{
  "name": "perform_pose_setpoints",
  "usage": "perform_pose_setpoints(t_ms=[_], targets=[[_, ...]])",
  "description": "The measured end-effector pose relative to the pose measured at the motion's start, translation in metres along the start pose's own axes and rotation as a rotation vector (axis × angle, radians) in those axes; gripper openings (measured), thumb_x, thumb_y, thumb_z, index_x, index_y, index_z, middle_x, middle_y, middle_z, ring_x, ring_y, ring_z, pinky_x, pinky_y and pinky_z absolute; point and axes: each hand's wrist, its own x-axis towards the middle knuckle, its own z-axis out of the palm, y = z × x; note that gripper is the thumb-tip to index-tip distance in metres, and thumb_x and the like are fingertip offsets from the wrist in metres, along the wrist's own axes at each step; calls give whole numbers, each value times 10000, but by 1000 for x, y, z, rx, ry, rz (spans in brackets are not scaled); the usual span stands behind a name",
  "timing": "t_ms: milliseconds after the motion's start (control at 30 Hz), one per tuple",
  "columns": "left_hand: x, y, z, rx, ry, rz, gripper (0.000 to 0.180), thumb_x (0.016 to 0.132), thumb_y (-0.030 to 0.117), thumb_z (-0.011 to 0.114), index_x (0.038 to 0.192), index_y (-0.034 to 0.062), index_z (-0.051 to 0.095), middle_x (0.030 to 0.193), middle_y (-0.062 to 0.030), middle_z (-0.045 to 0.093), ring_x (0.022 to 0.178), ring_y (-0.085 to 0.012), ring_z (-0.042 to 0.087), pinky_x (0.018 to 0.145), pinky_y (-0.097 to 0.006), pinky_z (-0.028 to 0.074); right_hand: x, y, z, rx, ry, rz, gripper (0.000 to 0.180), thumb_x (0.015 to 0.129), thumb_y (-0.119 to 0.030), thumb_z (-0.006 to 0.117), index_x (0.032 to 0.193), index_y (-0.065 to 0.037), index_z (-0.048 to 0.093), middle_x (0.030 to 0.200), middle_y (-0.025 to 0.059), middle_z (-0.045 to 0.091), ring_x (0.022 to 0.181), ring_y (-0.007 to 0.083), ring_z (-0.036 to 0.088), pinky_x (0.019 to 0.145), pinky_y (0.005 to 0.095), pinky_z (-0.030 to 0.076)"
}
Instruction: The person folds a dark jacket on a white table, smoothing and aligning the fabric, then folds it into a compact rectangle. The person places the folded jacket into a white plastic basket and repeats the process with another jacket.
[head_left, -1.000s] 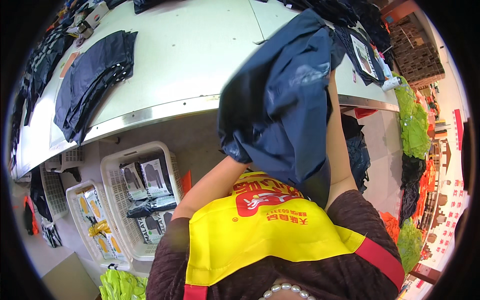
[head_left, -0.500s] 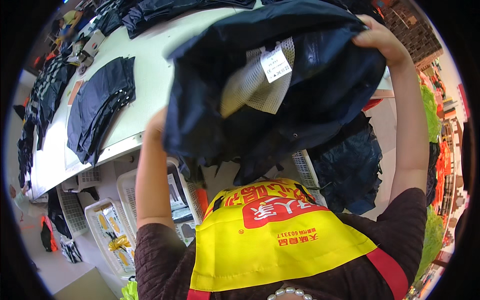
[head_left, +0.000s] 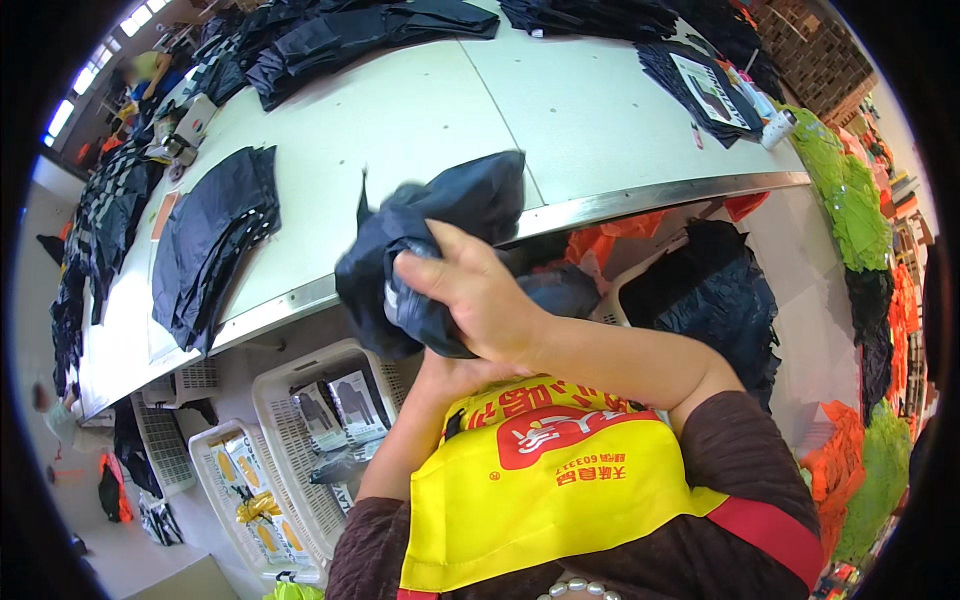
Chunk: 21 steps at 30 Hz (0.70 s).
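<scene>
Dark garment [head_left: 390,245], bunched and blurred, is seen in the head view at the near edge of the table [head_left: 420,120], gripped by the fingers of the right hand [head_left: 490,305]; whether it is also held by the left hand [head_left: 448,378], partly hidden beneath, cannot be told. Bundling appears to be in hand; loose folds would next need to be gathered.

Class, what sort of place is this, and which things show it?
Probably a garment workshop or packing room: stacks of dark cloth lie on a long white table, packets picturing clothing sit in a white basket, and the right hand grips a dark bundle.
</scene>
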Motion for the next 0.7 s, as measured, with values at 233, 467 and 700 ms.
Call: perform_pose_setpoints(t_ms=[233, 467, 700], targets=[[9, 58, -72, -559, 368, -100, 515, 722, 88, 627, 1214, -25, 528, 1139, -126, 604, 1013, -257, 599, 950, -369, 436, -1, 68, -126, -666, -268, 139, 262, 932, -224, 481, 1084, -23, 553, 963, 45, 598, 902, 124, 554, 799, 277, 446], [10, 146, -32, 151, -723, -496, 474, 831, 223, 649, 1208, -17, 491, 1017, -131, 631, 909, -218, 594, 840, -318, 453, 44, 107, -95, -875, -168, -276, 329, 895, -249, 515, 1098, 5, 561, 1052, 136, 622, 979, 239, 588, 867, 334, 445], [-24, 175, -32, -112, -994, -121, 584, 859, 229, 575, 1340, -12, 347, 793, -196, 614, 683, -361, 609, 624, -377, 463, 24, -66, -18, -609, -554, -404, 365, 869, -242, 554, 1129, 14, 555, 1080, 110, 616, 994, 216, 576, 880, 322, 441]])
